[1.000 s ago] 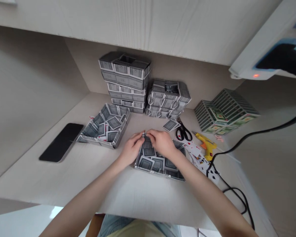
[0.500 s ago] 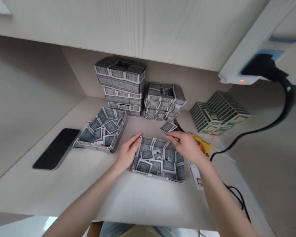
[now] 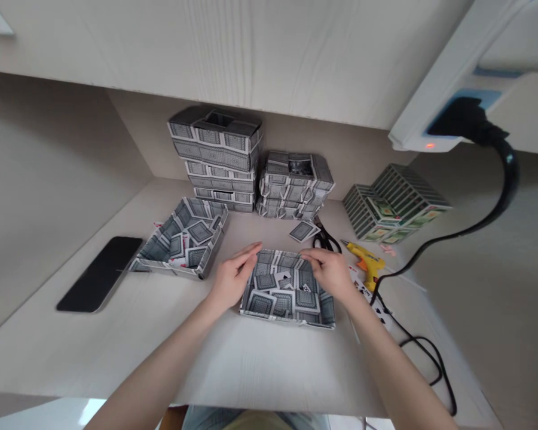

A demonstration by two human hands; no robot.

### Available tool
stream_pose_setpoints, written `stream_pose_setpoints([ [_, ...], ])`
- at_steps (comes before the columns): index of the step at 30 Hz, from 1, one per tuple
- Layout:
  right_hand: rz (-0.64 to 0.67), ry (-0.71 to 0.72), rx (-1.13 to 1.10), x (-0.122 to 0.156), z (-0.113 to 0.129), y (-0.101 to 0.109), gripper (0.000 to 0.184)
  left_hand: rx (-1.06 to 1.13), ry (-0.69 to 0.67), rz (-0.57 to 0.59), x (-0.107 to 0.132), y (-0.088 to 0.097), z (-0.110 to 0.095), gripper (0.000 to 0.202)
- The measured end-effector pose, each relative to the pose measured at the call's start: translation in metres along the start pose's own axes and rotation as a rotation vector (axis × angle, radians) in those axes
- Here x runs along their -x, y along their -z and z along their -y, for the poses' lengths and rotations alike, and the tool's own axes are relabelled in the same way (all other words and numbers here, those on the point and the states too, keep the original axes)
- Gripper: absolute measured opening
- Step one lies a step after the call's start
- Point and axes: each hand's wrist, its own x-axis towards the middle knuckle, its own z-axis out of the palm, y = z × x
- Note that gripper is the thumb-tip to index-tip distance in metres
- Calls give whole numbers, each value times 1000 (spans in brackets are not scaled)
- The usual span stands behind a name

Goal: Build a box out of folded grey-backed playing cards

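In front of me lies a shallow open tray [image 3: 288, 322] built from grey-backed playing cards, with several loose cards [image 3: 306, 300] inside it. My left hand [image 3: 234, 276] is at the tray's far left corner, its thumb and fingers closed about the wall there. Along the far wall, nearer the right corner, my right hand [image 3: 332, 272] pinches the rim between thumb and fingers. Just behind that rim, two or so loose cards [image 3: 303, 230] lie overlapping on the tabletop. A second card tray [image 3: 168, 272], also with loose cards in it, stands to the left.
Card-built boxes are stacked at the back, a taller stack [image 3: 219, 155] and a shorter one [image 3: 296, 182]. On the right are scissors [image 3: 326, 240], a yellow glue gun [image 3: 366, 263], green-striped boxes [image 3: 394, 203] and a black cable [image 3: 424, 254]. A phone [image 3: 99, 275] lies left.
My right hand has moved slightly down and left onto the tray's far rim, uncovering the scissors and more of the glue gun. My left hand stays at its corner.
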Motion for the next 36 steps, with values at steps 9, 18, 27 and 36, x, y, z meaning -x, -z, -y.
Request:
stream_pose_setpoints([
  [9,150,21,126,-7,18,13,31,-181,-49,37,-3,5,-8,34],
  [18,154,31,-64,-14,27,2,30,-531,-140,244,-37,5,-25,27],
  [27,63,20,-46,-11,23,-8,35,-622,-73,197,-37,-1,-29,29],
  [36,46,-10,53,-13,29,-14,27,-634,-68,150,-36,-5,-29,28],
])
